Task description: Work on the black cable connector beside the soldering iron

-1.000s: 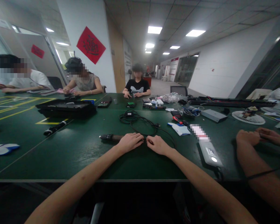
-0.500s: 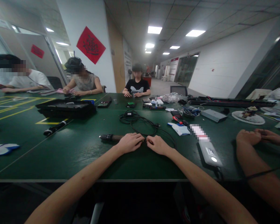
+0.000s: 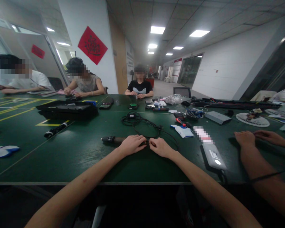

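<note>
In the head view a straight power tool, with a dark ribbed, chuck-like nose and a brownish body, lies on the green table pointing left. My left hand is closed over its rear part, which the fingers hide. Just right of it, my right hand is pinched at the tool's back end; what sits between those fingertips is too small to make out. Beyond both hands a black cable lies loosely coiled with a small black box on it.
A black tray and a black cylinder lie left. To the right are a blue-white glove, a grey device and a co-worker's hands. A white fan-like disc lies farther back. Other people sit across the table.
My hands stay almost in place, with a slight shift of the fingers at the tool's back end. The co-worker's near hand on the right has moved a little to the left.
</note>
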Available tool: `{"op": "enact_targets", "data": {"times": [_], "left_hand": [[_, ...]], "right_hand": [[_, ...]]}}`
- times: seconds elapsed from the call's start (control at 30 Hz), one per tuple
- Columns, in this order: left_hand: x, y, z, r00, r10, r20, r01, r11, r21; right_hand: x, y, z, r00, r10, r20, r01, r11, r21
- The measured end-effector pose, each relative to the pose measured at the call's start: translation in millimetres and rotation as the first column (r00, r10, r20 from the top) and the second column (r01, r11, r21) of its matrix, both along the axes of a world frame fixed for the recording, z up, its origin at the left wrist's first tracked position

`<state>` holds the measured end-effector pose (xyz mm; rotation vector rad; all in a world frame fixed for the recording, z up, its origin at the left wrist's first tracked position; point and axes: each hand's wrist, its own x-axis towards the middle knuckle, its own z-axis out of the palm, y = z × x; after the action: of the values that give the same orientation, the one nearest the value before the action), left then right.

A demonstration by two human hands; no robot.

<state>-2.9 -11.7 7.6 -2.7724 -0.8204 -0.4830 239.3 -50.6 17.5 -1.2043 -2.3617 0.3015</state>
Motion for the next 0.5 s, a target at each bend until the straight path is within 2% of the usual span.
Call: {"op": "enact_targets", "data": {"times": [0.13, 0.27, 0.5], "left_hand": [[-0.4, 0.0, -0.5, 0.999, -0.029, -0.019, 0.029, 1.000, 0.009], [0.1, 0.2, 0.0, 1.000, 0.015, 0.002, -0.015, 1.000, -0.007], [-0.4, -1.5, 2.6, 0.999, -0.026, -0.019, 0.026, 1.000, 0.008]], "right_hand": [[0.1, 0.2, -0.1, 1.000, 0.000, -0.002, 0.000, 1.000, -0.004], [0.5, -0.3, 0.4, 1.000, 0.012, -0.006, -0.012, 1.000, -0.004], [0.0, -0.1, 0.9, 1.000, 0.007, -0.004, -0.008, 1.000, -0.004]]}}
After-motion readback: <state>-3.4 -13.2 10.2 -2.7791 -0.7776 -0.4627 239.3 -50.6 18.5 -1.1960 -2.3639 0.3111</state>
